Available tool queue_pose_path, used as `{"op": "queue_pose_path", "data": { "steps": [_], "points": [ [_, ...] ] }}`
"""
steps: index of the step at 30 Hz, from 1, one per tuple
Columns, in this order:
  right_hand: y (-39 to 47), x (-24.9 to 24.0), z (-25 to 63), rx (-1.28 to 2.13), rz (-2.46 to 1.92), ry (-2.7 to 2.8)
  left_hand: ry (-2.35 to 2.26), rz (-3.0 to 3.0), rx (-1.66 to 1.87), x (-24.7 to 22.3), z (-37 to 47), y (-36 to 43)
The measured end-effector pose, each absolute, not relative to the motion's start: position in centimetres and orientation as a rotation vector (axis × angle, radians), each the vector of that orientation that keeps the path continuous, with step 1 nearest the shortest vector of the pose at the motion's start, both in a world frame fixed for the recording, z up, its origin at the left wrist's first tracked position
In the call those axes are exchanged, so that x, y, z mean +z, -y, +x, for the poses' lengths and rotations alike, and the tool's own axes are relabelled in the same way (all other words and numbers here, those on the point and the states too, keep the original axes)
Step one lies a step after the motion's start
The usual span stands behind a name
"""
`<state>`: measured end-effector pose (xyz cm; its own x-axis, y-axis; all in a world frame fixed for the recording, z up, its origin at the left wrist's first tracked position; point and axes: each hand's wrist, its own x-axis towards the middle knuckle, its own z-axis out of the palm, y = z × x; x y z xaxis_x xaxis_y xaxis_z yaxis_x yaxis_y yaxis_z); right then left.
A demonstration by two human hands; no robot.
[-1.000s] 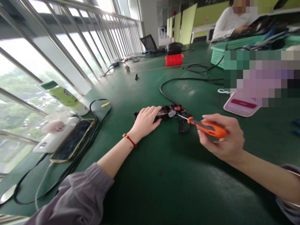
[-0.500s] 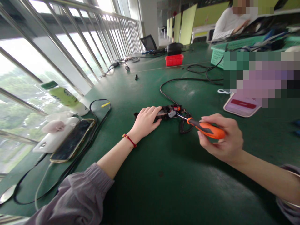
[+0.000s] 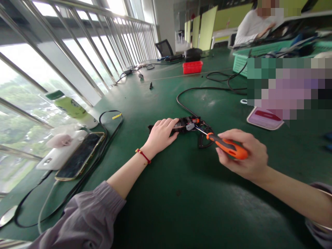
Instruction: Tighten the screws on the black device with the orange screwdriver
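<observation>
My left hand (image 3: 163, 134) is closed over the left part of a black corded device (image 3: 183, 123), pinning it on the green table. The device's right end is open, with a grey block, an orange part and thin wires showing; its left half is mostly under my palm. In my right hand (image 3: 250, 155) is an orange and black screwdriver (image 3: 228, 146), thumb and fingers around the handle. Its metal shaft slants left to the grey block, and I cannot tell exactly what the tip touches. A black handle-like loop (image 3: 205, 141) sits just below the shaft.
A black cable (image 3: 186, 109) runs back from the device. At left are a phone (image 3: 81, 157), a white power bank (image 3: 55, 155), a bottle (image 3: 74, 109) and a lanyard. Behind stand a red basket (image 3: 192, 67) and a green basket (image 3: 240, 62); a person sits at the far right.
My right hand and the screwdriver handle have shifted slightly left, and the grip around the handle has changed a little. My left hand and the device stay in place.
</observation>
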<state>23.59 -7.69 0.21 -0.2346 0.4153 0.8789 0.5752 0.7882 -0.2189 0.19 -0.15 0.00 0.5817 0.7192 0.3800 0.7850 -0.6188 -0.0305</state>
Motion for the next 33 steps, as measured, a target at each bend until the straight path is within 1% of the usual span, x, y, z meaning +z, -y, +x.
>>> {"op": "queue_pose_path", "data": {
  "steps": [5, 11, 19, 23, 28, 33],
  "points": [
    [7.85, 0.37, 23.65, -0.212, -0.774, 1.894, 1.253, -2.619, -0.491, 0.01, 0.17, 0.12],
    [7.69, 0.06, 23.57, -0.149, -0.767, 1.838, 1.258, -2.611, -0.481, -0.02, 0.17, 0.11],
    [7.82, 0.11, 23.64, -0.212, -0.801, 1.848, 1.244, -2.612, -0.49, -0.07, 0.12, 0.12],
    [7.67, 0.03, 23.63, -0.164, -0.76, 1.82, 1.247, -2.611, -0.491, -0.09, 0.12, 0.12],
    [7.67, 0.14, 23.7, -0.185, -0.754, 1.906, 1.25, -2.623, -0.497, -0.06, 0.13, 0.1],
    [7.7, -0.01, 23.69, -0.161, -0.781, 1.834, 1.26, -2.624, -0.5, 0.02, 0.15, 0.14]
  ]
}}
